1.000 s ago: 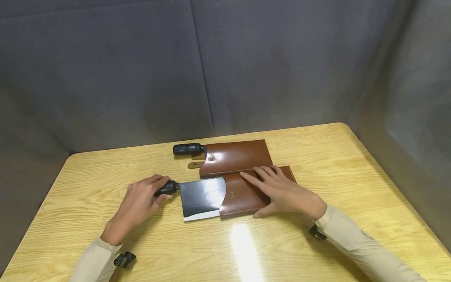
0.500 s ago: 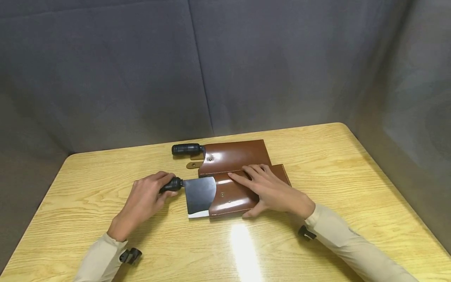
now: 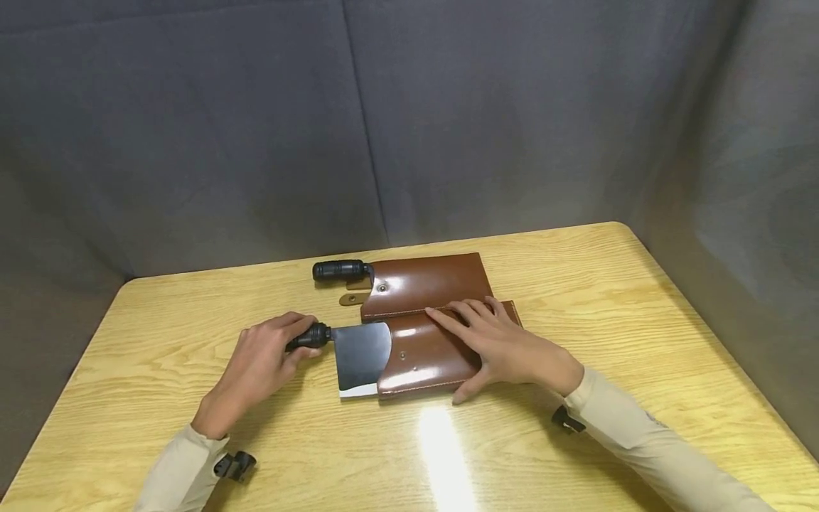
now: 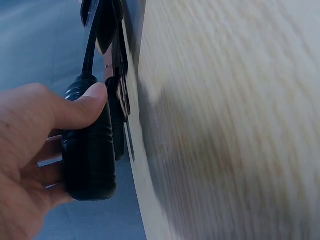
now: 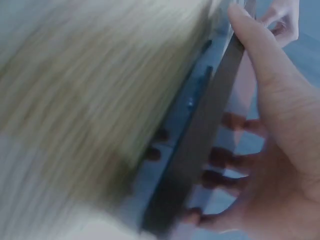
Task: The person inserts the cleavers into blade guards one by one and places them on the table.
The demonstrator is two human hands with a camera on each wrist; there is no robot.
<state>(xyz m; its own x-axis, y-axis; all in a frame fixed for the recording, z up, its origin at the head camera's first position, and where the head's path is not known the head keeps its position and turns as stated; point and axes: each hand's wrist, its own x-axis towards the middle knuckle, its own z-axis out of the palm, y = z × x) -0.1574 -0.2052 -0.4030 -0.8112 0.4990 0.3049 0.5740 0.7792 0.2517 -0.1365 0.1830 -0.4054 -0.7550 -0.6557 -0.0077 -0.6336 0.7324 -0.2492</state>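
In the head view my left hand holds a cleaver by its black handle, thumb and fingers round it. The left wrist view shows the thumb along the ridged handle. The dark blade, with its bright lower edge, sits partly inside a brown leather sheath. My right hand spans that sheath from above, thumb at the near edge and fingers spread to the far edge. From the right wrist the sheath's thick edge runs beside my fingers; this view is blurred.
Just behind lies a second brown sheath with another cleaver in it, its black handle pointing left. A loose snap strap sticks out beside it. The wooden table ends at a grey cloth backdrop.
The sheath has slid left under my right hand and the cleaver slightly right, so less of the blade shows. Over the last half second my right hand has shifted a little right along the sheath.
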